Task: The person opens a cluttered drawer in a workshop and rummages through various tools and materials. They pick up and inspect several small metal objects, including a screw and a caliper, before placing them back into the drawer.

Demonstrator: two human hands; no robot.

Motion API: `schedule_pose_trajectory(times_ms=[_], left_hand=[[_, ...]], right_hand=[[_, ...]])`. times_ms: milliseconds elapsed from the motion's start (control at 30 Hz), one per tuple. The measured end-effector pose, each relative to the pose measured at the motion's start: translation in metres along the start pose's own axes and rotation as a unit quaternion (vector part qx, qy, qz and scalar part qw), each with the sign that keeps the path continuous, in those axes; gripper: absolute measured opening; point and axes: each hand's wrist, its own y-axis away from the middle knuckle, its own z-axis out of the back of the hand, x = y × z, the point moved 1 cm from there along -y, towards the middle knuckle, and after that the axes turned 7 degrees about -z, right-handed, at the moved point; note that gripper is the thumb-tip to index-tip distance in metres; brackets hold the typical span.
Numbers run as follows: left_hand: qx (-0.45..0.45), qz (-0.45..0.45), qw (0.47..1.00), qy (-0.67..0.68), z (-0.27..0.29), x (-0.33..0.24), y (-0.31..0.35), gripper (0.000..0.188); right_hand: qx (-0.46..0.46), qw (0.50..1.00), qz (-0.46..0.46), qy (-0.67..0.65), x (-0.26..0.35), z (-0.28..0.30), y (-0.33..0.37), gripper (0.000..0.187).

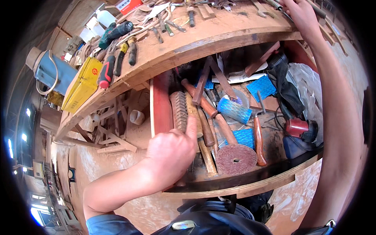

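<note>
My left hand (170,156) is over the left front corner of an open drawer (231,186). Its index finger stretches onto a wooden tool handle; the other fingers curl under, and I see nothing held. Beside that finger lie a ridged wooden block (179,109) and several wooden-handled tools. A reddish-brown abrasive disc (225,158) rests at the drawer's front, right of my left hand. At the upper right, my right hand (300,17) reaches the bench top next to a slim metal rod (288,16). The frame's top cuts off part of its fingers, hiding any grip.
Inside the drawer are a blue netted roll (235,110), a red-and-black tool part (301,129) and a clear plastic bag (305,86). The bench top (176,49) holds a cordless drill (114,34), a yellow box (82,84) and pliers (120,58). Its thick edge overhangs the drawer.
</note>
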Motion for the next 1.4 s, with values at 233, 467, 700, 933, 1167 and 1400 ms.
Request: schedule_pose_trajectory(times_ms=[233, 467, 700, 933, 1167, 1400], left_hand=[[-0.084, 0.055, 0.992, 0.078, -0.004, 0.005, -0.018, 0.06], [-0.201, 0.183, 0.928, 0.253, 0.013, 0.051, -0.018, 0.05], [-0.196, 0.19, 0.92, 0.282, 0.011, 0.062, -0.032, 0.055], [-0.149, 0.21, 0.951, 0.172, -0.001, 0.064, -0.054, 0.056], [-0.042, 0.105, 0.992, 0.062, -0.003, 0.05, -0.067, 0.049], [-0.216, -0.105, 0.958, 0.153, 0.003, 0.037, -0.049, 0.015]], right_hand=[[-0.028, 0.998, 0.037, 0.051, 0.017, 0.017, -0.002, 0.021], [-0.026, 0.998, 0.03, 0.042, 0.011, 0.017, -0.005, 0.029], [-0.033, 0.998, 0.033, 0.044, 0.007, 0.015, 0.003, 0.029], [-0.028, 0.998, 0.001, 0.064, 0.001, 0.015, -0.011, 0.03], [-0.004, 1.0, -0.012, 0.025, -0.007, 0.018, -0.018, 0.029], [0.001, 0.999, 0.021, 0.045, -0.005, 0.014, -0.012, 0.029]])
